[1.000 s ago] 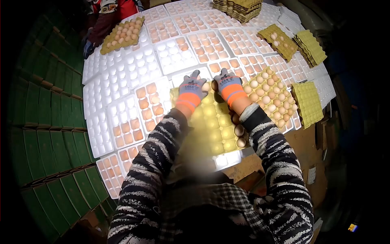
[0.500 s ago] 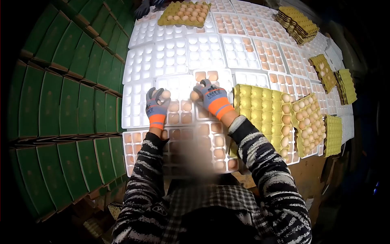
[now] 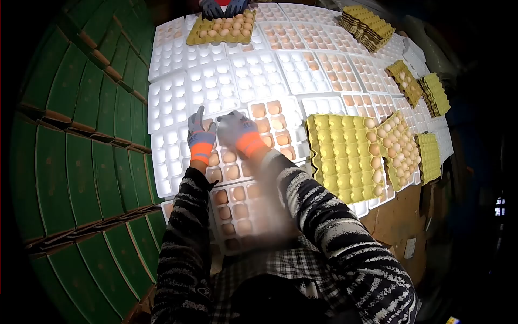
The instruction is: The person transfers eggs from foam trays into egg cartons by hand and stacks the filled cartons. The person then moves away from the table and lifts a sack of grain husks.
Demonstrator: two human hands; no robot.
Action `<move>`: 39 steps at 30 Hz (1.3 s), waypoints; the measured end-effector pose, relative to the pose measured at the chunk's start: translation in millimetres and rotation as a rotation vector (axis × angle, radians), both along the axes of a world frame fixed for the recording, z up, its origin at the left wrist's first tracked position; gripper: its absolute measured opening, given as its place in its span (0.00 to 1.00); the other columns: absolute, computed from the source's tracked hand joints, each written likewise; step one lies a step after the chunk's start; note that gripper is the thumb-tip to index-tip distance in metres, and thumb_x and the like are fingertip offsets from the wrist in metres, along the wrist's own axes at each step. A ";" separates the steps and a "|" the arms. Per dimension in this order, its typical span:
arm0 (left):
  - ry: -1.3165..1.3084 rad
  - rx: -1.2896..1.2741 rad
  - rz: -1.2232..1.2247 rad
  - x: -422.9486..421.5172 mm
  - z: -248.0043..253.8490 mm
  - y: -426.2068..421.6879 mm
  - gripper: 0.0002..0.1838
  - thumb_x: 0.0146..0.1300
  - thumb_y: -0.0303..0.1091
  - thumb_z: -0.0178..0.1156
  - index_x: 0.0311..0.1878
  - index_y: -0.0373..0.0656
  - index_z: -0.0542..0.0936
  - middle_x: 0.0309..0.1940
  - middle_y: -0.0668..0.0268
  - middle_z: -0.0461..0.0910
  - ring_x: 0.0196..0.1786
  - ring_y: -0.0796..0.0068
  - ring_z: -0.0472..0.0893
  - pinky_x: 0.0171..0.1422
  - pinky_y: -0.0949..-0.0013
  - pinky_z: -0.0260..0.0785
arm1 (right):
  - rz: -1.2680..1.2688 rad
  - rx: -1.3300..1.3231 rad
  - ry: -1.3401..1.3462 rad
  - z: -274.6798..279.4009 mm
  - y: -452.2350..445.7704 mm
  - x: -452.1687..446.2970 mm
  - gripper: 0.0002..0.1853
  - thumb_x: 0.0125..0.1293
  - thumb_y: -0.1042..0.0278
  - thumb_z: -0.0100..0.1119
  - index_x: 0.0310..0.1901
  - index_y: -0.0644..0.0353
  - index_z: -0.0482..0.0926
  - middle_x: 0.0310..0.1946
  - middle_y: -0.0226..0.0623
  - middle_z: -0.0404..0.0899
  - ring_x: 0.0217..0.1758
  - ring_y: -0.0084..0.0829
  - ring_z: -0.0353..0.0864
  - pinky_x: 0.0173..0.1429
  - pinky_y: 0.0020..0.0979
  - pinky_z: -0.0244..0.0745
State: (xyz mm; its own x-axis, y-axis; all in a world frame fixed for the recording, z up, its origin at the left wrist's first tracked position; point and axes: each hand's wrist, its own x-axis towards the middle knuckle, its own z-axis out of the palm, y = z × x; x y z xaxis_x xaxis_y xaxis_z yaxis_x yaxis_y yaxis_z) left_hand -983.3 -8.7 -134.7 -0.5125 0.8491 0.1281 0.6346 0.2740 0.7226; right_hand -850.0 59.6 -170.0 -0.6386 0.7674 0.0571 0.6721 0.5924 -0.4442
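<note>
My left hand, in a grey and orange glove, is over a white foam tray, with an egg between its thumb and forefinger. Just beside it my right hand, gloved alike, hangs over the same row of trays; motion smears its fingers, so what it holds is hidden. Below the hands, brown eggs sit in the cells of a tray. To the right of my right hand is another white tray with eggs in several of its cells.
A yellow egg flat with one column of eggs lies at right, beside a fuller flat. Stacked flats stand far right. Green boxes line the left. Across the table another person's dark-gloved hands touch a flat of eggs.
My right hand has moved left, closer to my left hand, uncovering the tray with eggs at its right. The view has shifted. The other person's hands have come to the far flat.
</note>
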 end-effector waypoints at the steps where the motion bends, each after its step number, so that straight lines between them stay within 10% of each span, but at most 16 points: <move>1: -0.067 0.154 -0.060 0.7 -7.2 9.3 0.33 0.64 0.35 0.64 0.74 0.55 0.71 0.67 0.56 0.70 0.69 0.51 0.73 0.73 0.57 0.69 | -0.089 -0.100 0.127 32.2 -3.8 8.3 0.17 0.69 0.61 0.56 0.57 0.50 0.82 0.61 0.40 0.78 0.67 0.41 0.76 0.70 0.43 0.70; 7: 0.161 -0.133 -0.199 -3.7 -101.8 51.7 0.20 0.69 0.38 0.57 0.63 0.51 0.81 0.60 0.57 0.78 0.64 0.50 0.74 0.71 0.55 0.65 | 0.040 -0.179 0.325 25.0 21.1 31.2 0.17 0.71 0.56 0.53 0.55 0.52 0.83 0.58 0.44 0.82 0.62 0.50 0.81 0.66 0.44 0.75; 11: 0.085 0.106 -0.282 13.1 -46.7 24.4 0.24 0.65 0.26 0.57 0.66 0.44 0.79 0.62 0.55 0.79 0.66 0.52 0.76 0.74 0.58 0.65 | -0.150 -0.060 0.511 133.8 -16.8 159.1 0.21 0.67 0.56 0.63 0.62 0.42 0.79 0.62 0.41 0.77 0.65 0.47 0.78 0.67 0.43 0.74; 16: -0.283 0.190 -0.476 107.6 -2.2 41.9 0.26 0.65 0.24 0.59 0.68 0.42 0.78 0.65 0.59 0.79 0.68 0.60 0.77 0.75 0.62 0.67 | -0.904 0.146 -0.108 159.2 1.4 377.3 0.28 0.60 0.49 0.72 0.60 0.46 0.80 0.58 0.41 0.77 0.60 0.45 0.79 0.60 0.43 0.78; 19: -0.332 0.180 -0.676 217.6 47.5 69.8 0.25 0.66 0.27 0.62 0.68 0.42 0.78 0.63 0.59 0.81 0.65 0.61 0.80 0.72 0.62 0.70 | -0.842 -0.111 -0.326 138.5 17.0 435.6 0.23 0.61 0.43 0.69 0.53 0.48 0.84 0.47 0.38 0.86 0.51 0.42 0.85 0.55 0.41 0.79; 21: -0.605 0.203 -0.805 284.5 46.5 93.9 0.26 0.64 0.31 0.66 0.67 0.43 0.78 0.62 0.58 0.82 0.64 0.60 0.81 0.70 0.61 0.71 | -0.824 -0.231 -0.147 139.9 26.6 458.1 0.22 0.61 0.45 0.70 0.50 0.50 0.86 0.43 0.38 0.88 0.46 0.41 0.86 0.53 0.40 0.80; 27: -0.004 0.017 -0.878 421.8 76.0 138.5 0.31 0.62 0.45 0.70 0.69 0.50 0.78 0.61 0.58 0.83 0.63 0.54 0.81 0.70 0.60 0.71 | -0.689 -0.540 1.321 149.3 -22.0 541.4 0.14 0.70 0.64 0.66 0.51 0.64 0.84 0.41 0.34 0.87 0.42 0.25 0.84 0.46 0.27 0.80; 30: 0.440 -0.244 -0.883 465.7 100.7 134.8 0.26 0.61 0.50 0.67 0.62 0.55 0.81 0.55 0.66 0.85 0.61 0.63 0.80 0.70 0.59 0.65 | -0.747 -0.341 0.732 121.6 -36.8 555.4 0.19 0.66 0.57 0.69 0.53 0.61 0.82 0.41 0.36 0.86 0.43 0.30 0.85 0.46 0.31 0.80; 33: 0.656 0.081 -0.822 473.4 73.2 131.7 0.23 0.60 0.47 0.68 0.58 0.55 0.83 0.51 0.70 0.86 0.58 0.65 0.81 0.68 0.58 0.64 | -0.735 -0.024 0.014 141.3 -63.0 509.7 0.26 0.59 0.48 0.73 0.52 0.58 0.82 0.43 0.38 0.85 0.45 0.33 0.84 0.50 0.33 0.79; 35: 0.461 0.334 -0.802 470.0 63.2 130.5 0.18 0.59 0.36 0.67 0.53 0.51 0.83 0.49 0.66 0.84 0.56 0.64 0.80 0.64 0.58 0.67 | -0.696 -0.138 -0.083 152.9 -63.5 514.5 0.28 0.59 0.47 0.72 0.55 0.56 0.81 0.45 0.38 0.84 0.47 0.32 0.84 0.51 0.33 0.79; 39: -0.519 0.149 -0.775 458.1 71.7 114.6 0.16 0.61 0.29 0.59 0.53 0.46 0.82 0.53 0.56 0.72 0.53 0.53 0.78 0.61 0.60 0.73 | -0.493 -0.550 0.663 156.7 -71.7 573.6 0.31 0.64 0.55 0.69 0.67 0.55 0.76 0.57 0.37 0.82 0.55 0.30 0.83 0.58 0.35 0.80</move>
State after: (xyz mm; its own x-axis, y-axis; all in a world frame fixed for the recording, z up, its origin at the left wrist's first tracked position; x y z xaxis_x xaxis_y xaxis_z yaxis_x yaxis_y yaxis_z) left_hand -525.2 105.9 -63.0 0.1647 0.9703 0.1772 0.1907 -0.2076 0.9594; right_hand -276.4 -12.1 -13.3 -0.2086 0.9655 -0.1560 0.3038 -0.0877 -0.9487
